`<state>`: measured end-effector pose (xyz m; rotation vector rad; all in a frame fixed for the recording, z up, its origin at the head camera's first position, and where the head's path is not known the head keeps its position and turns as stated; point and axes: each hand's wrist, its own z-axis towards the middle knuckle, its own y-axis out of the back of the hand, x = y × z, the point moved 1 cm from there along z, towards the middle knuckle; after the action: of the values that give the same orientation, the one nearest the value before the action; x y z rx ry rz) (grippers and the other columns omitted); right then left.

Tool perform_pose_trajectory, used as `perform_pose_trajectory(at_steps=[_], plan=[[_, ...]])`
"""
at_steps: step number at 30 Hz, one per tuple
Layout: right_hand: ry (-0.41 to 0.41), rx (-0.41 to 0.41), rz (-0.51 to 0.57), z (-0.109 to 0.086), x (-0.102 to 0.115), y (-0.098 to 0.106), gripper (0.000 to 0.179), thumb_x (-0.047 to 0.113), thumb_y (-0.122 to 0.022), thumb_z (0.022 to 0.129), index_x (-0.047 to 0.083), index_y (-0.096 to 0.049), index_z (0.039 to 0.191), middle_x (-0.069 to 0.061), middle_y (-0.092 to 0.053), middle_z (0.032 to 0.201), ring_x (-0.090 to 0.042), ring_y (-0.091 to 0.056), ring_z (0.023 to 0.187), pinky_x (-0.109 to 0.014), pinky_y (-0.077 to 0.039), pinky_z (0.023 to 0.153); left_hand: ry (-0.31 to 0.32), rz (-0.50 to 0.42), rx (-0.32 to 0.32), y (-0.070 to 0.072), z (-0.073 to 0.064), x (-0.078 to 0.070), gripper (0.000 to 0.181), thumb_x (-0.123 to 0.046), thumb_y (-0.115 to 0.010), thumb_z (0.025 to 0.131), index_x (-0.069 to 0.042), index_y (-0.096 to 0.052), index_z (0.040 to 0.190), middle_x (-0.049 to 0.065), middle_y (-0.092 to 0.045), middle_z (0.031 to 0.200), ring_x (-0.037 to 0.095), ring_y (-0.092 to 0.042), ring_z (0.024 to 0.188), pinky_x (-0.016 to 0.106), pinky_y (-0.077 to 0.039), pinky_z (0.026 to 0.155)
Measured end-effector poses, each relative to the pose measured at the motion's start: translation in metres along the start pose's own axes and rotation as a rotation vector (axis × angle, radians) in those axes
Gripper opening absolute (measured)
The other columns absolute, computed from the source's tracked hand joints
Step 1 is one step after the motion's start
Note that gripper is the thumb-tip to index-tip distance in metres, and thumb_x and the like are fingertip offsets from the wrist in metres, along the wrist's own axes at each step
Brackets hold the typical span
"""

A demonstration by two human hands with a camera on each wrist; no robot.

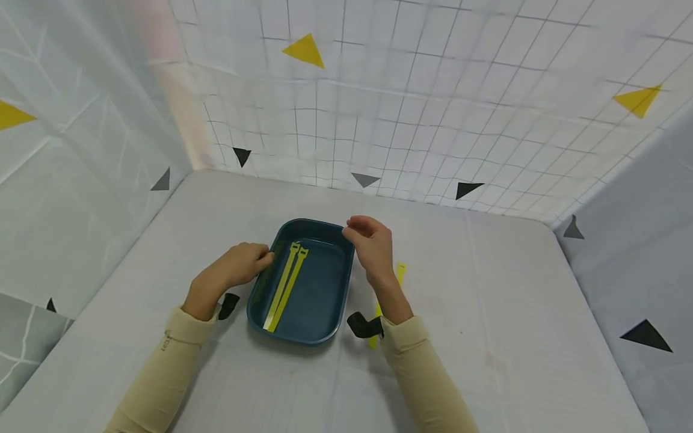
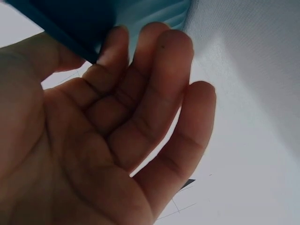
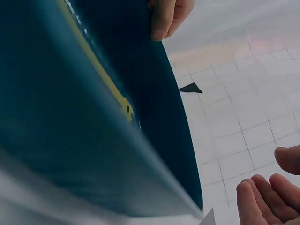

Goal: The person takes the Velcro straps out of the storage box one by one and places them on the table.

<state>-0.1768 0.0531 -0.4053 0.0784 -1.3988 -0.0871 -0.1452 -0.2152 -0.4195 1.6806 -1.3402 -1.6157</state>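
Note:
A dark blue rectangular tray [image 1: 319, 282] stands on the table, with two yellow hook-and-loop cable ties [image 1: 286, 288] lying lengthwise side by side inside, slotted heads toward the far end. My left hand [image 1: 240, 264] grips the tray's left rim, thumb inside and fingers curled against the outer wall, as the left wrist view shows around the blue wall [image 2: 154, 9]. By the far right corner hovers my right hand [image 1: 373, 243], its fingers loosely bent. A gap shows between the right thumb [image 3: 288, 159] and fingers, with nothing held. Another yellow tie [image 1: 400, 272] lies partly hidden beneath the right wrist.
A pale cloth covers the table [image 1: 514, 313]. White sheeting with grid lines [image 1: 422, 120] hangs behind it, and more sheets close in the left and right sides. Black cameras [image 1: 364, 325] sit on both wrists beside the tray.

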Motion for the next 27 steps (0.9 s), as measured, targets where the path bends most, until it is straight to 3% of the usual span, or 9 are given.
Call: perform_pose_trajectory(at_steps=[10,27], plan=[[-0.042,0.049,0.011,0.003,-0.001,-0.016,0.022,0.004,-0.070,0.089,-0.001,-0.068,0.110,-0.015,-0.067,0.109,-0.026,-0.062,0.097,-0.035,-0.050,0.083,-0.006,-0.006,-0.005,-0.002,0.001,0.004,0.033,-0.021,-0.044,0.105,-0.009,-0.051,0.075,0.004,-0.044,0.066,0.019,-0.043,0.059,0.033,-0.036,0.057],[-0.071,0.048,-0.011,0.007,0.000,-0.031,0.022,0.004,-0.070,0.089,-0.003,-0.068,0.110,-0.013,-0.067,0.104,-0.026,-0.062,0.096,-0.035,-0.051,0.083,-0.017,-0.010,-0.004,-0.001,0.001,0.002,0.033,-0.021,-0.043,0.105,-0.009,-0.049,0.074,0.003,-0.043,0.066,0.018,-0.041,0.058,0.032,-0.035,0.057]])
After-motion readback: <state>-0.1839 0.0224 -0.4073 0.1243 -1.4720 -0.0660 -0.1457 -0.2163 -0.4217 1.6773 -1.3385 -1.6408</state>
